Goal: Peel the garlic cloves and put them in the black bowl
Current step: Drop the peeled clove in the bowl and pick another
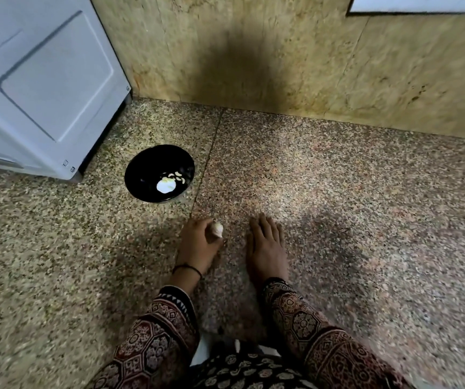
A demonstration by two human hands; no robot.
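Lower centre, the left hand [197,242] curls its fingers round a small white piece of garlic [217,229]. The right hand [266,248] lies flat on the speckled stone floor [366,220], fingers straight. The round black bowl [150,161], centre-left, holds pale peeled cloves [178,176].

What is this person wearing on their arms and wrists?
Both arms wear long printed sleeves, maroon and black with pale geometric medallions: left sleeve, right sleeve. The left cuff has a black-and-white triangle border. A thin black thread circles the wrist of the left hand; the right hand shows no band.
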